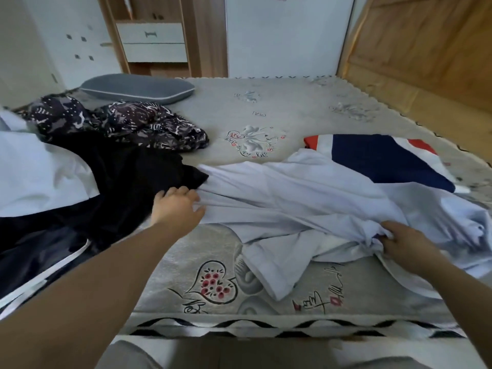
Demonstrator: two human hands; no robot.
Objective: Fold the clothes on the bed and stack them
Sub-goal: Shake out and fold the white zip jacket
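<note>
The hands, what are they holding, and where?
Both hold the white shirt: the left hand grips its left edge, the right hand pinches bunched cloth near its right side.

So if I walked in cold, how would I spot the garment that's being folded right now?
Start at the grey patterned bed cover and come to its near edge. The crumpled pale blue shirt lies there, gripped by the left hand and the right hand. It is the only pale blue piece, between the black clothes and a navy, white and red cloth.

A pale blue shirt [306, 198] lies crumpled across the bed [266, 107], partly covering a folded red, white and navy garment [386, 155]; black clothes [127, 179] and patterned dark fabric [149, 123] are heaped at left
</note>
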